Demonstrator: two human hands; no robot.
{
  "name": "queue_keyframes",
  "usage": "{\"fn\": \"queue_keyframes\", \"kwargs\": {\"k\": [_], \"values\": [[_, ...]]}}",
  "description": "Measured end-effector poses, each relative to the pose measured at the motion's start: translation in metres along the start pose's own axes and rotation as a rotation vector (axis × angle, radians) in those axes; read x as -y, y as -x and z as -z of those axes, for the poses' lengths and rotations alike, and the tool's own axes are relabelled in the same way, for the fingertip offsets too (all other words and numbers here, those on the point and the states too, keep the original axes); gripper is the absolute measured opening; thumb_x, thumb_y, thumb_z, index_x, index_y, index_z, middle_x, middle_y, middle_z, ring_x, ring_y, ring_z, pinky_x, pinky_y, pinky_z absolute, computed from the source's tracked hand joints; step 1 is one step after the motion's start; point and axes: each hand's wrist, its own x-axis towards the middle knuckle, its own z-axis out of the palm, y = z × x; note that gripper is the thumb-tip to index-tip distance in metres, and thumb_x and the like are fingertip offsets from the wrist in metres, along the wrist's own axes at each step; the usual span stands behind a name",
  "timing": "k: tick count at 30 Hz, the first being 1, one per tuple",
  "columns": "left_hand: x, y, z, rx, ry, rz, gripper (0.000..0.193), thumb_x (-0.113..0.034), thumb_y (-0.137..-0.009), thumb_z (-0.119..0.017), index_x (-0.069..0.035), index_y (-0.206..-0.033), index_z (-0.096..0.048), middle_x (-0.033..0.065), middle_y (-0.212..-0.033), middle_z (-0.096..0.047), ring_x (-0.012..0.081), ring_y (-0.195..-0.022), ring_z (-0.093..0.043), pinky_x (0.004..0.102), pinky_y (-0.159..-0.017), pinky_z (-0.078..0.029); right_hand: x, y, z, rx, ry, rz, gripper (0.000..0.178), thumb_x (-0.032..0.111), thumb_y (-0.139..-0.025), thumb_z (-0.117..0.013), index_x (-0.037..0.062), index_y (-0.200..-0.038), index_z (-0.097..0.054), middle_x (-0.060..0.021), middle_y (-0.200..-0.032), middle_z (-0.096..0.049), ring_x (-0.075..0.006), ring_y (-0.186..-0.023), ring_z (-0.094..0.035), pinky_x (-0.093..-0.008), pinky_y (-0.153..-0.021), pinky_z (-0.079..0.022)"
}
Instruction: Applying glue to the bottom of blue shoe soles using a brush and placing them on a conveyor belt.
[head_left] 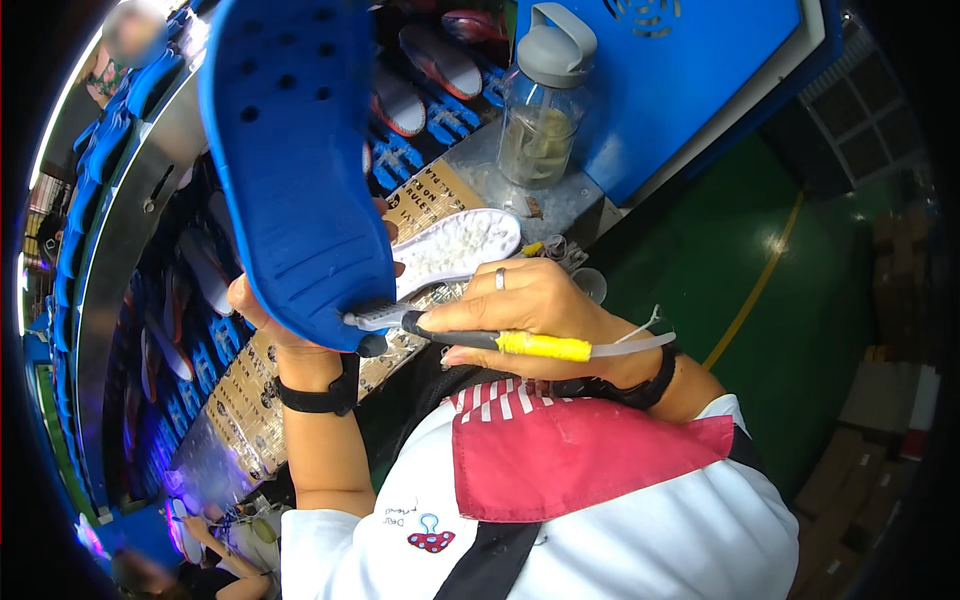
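My left hand (268, 318) grips a large blue shoe sole (300, 200) from beneath, its thumb at the left edge and fingertips showing along the right edge. The sole is held up close, with several round holes towards its far end. In my right hand (540, 305) is a glue brush (455, 333) with a dark handle, a yellow-wrapped section and a clear tube at its back end. Its bristle tip touches the sole's near end. Just beyond my right hand lies a white sole (455, 245) with pale, crumbly-looking stuff inside it.
A lidded clear bottle (540, 140) with liquid stands on a metal ledge (480, 165) beside a blue machine cabinet (690, 70). Shoe parts ride on a line of blue holders (445, 120). Printed cardboard (250, 410) covers the bench. A co-worker's arm (225, 555) shows at lower left.
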Motion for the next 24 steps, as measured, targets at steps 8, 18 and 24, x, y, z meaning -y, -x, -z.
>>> {"fn": "queue_keyframes", "kwargs": {"k": [8, 18, 24], "values": [[0.0, -0.004, -0.004, -0.059, -0.166, 0.176, 0.105, -0.072, -0.069, -0.053, 0.005, -0.137, -0.036, 0.0295, -0.121, -0.054, 0.0424, -0.097, -0.062, 0.0517, -0.072, -0.058, -0.002, 0.007, 0.007, 0.345, -0.061, 0.073, 0.026, 0.017, -0.076, -0.076, 0.0069, -0.098, -0.068, -0.0077, -0.069, -0.061, -0.0223, -0.064, -0.061, -0.0318, -0.062, -0.051], [0.003, -0.002, 0.0, -0.218, -0.061, 0.441, 0.067, -0.048, -0.086, -0.047, 0.001, -0.131, -0.048, 0.0218, -0.119, -0.059, 0.0331, -0.102, -0.062, 0.0447, -0.091, -0.05, 0.003, 0.005, 0.001, 0.401, 0.031, 0.119, 0.027, 0.015, -0.073, -0.077, 0.0136, -0.098, -0.07, -0.0025, -0.071, -0.06, -0.0205, -0.065, -0.059, -0.0305, -0.059, -0.05], [0.001, 0.001, -0.011, -0.226, -0.118, 0.504, 0.053, -0.036, -0.088, -0.055, 0.001, -0.125, -0.053, 0.0174, -0.113, -0.064, 0.0253, -0.097, -0.064, 0.0371, -0.088, -0.052, 0.004, 0.004, -0.003, 0.183, -0.083, 0.161, 0.027, 0.01, -0.07, -0.078, 0.0121, -0.096, -0.07, -0.0035, -0.069, -0.061, -0.0196, -0.065, -0.06, -0.0304, -0.06, -0.049]]}}
